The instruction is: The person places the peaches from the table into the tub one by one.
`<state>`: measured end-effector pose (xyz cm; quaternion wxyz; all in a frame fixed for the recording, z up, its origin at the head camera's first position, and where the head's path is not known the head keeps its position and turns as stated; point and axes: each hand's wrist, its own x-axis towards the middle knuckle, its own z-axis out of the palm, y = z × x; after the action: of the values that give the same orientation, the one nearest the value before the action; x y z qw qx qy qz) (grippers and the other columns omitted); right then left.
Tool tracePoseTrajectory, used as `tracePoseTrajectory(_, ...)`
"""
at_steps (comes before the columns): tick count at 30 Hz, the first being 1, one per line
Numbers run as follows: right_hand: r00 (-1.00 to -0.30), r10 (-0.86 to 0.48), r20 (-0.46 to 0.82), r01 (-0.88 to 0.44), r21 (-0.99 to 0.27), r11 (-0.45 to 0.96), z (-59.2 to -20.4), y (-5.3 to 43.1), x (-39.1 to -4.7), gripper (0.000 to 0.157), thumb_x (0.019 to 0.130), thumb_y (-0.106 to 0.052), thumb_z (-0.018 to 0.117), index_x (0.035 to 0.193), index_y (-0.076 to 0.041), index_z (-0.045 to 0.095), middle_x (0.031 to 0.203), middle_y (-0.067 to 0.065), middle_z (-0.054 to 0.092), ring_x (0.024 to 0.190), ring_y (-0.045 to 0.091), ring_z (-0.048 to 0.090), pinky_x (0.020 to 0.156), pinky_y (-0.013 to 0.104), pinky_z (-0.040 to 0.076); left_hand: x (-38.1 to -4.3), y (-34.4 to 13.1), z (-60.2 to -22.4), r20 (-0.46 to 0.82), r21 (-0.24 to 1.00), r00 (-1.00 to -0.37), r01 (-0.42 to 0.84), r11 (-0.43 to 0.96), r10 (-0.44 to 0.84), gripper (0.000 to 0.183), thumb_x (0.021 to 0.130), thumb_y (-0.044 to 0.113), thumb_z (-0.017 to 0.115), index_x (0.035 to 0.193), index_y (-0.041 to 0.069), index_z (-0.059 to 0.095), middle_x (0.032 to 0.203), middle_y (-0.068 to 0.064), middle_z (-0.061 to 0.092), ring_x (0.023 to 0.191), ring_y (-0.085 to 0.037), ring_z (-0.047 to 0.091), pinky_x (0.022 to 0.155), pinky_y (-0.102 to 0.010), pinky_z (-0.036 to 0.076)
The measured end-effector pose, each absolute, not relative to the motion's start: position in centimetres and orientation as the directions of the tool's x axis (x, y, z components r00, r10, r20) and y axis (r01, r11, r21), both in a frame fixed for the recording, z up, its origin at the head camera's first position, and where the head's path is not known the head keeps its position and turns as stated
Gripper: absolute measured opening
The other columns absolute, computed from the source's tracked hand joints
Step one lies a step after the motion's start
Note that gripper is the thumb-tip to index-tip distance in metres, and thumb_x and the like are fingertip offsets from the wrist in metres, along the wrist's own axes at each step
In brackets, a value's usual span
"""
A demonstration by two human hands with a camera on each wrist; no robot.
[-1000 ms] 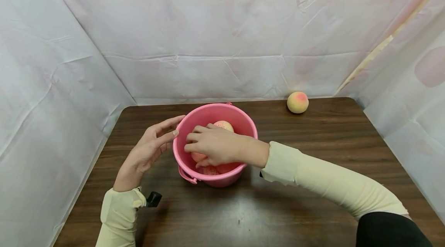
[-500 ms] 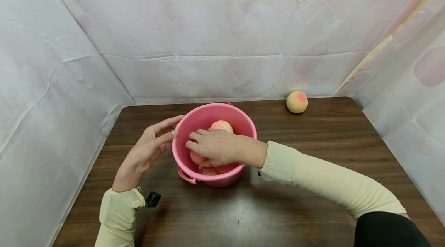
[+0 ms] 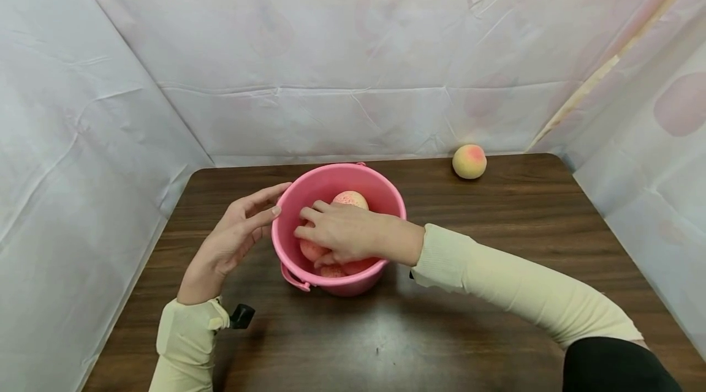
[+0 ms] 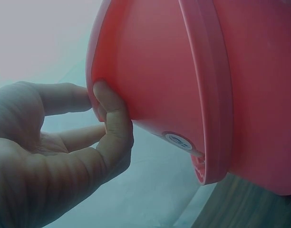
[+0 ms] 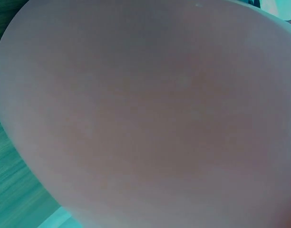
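Note:
A pink bucket (image 3: 353,285) stands on the table with several speckled pink-and-cream peaches inside, one peach (image 3: 350,198) at its far side. My left hand (image 3: 237,229) holds the bucket's left rim; in the left wrist view its fingers (image 4: 114,118) curl over the pink edge. Down inside the bucket is my right hand (image 3: 347,233), its fingers and thumb around another peach (image 3: 312,250), which is partly hidden by the hand. A blurred, pinkish-grey surface fills most of the right wrist view.
A single yellow-and-pink peach (image 3: 469,162) lies at the back right of the dark wooden table (image 3: 496,331). White sheeting (image 3: 342,55) rises behind the table and on both sides. The bucket's handle (image 3: 294,278) hangs at its front left.
My right hand has shifted slightly right and lower in the bucket, uncovering more of the far peach. My left hand stays at the rim.

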<state>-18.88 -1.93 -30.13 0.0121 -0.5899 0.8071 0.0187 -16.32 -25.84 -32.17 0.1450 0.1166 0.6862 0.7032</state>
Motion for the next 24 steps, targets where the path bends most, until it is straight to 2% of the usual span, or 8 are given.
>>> tracePoseTrajectory(10,-0.307,-0.952,0.008,-0.952,0.005,0.307,-29.6,-1.5,-18.9,0.051,0.092,-0.044,0.065,0.137,-0.022,0.054,0.128,0.001,0.056,0.110,0.018,0.053,0.098,0.031,0.048,-16.3,-25.9,-32.3,-0.031,0.999,-0.929,-0.041,-0.020,0.368,0.049,0.101,0.011,0.054,0.148,0.009,0.043,0.134,-0.013,0.048,0.111,-0.017,0.063,0.084,-0.033,0.061)
tracePoseTrajectory(16,-0.342,-0.940,0.006,-0.940,-0.013,0.342,-29.2,-1.0,-18.9,0.052,0.091,-0.043,0.067,0.137,-0.024,0.054,0.128,-0.001,0.056,0.110,0.017,0.053,0.097,0.033,0.049,-16.3,-25.9,-32.3,-0.034,0.999,-0.931,-0.044,-0.019,0.363,0.049,0.101,0.011,0.054,0.148,0.010,0.043,0.133,-0.013,0.048,0.111,-0.017,0.062,0.082,-0.034,0.062)
tracePoseTrajectory(18,-0.359,-0.933,0.012,-0.933,-0.019,0.359,-29.1,-0.8,-18.9,0.051,0.091,-0.044,0.067,0.137,-0.026,0.054,0.128,-0.002,0.056,0.110,0.016,0.053,0.093,0.034,0.051,-16.4,-25.9,-32.3,-0.038,0.999,-0.931,-0.047,-0.017,0.362,0.049,0.101,0.012,0.054,0.148,0.011,0.043,0.133,-0.013,0.048,0.111,-0.017,0.062,0.082,-0.034,0.062)
tracePoseTrajectory(24,-0.386,-0.922,0.043,-0.922,-0.050,0.383,-28.7,-0.2,-19.1,0.047,0.092,-0.044,0.066,0.134,-0.026,0.056,0.126,-0.005,0.056,0.109,0.015,0.052,0.092,0.032,0.053,-16.4,-25.9,-32.3,-0.039,0.999,-0.934,-0.047,-0.015,0.356,0.049,0.101,0.012,0.054,0.148,0.011,0.044,0.130,-0.013,0.047,0.108,-0.018,0.063,0.081,-0.033,0.062)
